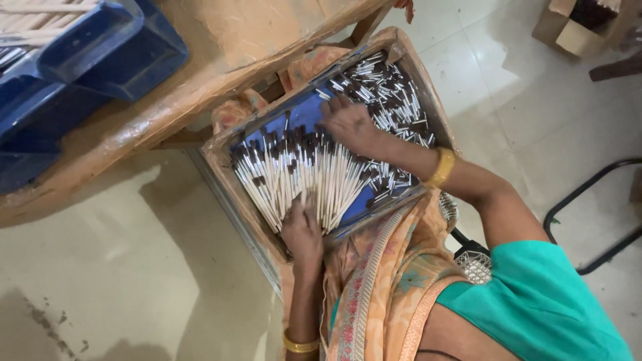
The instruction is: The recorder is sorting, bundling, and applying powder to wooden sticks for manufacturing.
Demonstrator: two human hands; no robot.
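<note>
In the wooden tray (221, 157), the left hand (302, 230) presses flat on the fanned white sticks (294, 177); the right hand (349, 124) rests spread, grasping nothing, at their dark tips.

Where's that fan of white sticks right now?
The sticks lie in the tray at the centre of the head view, between the left hand and the right hand.
</note>
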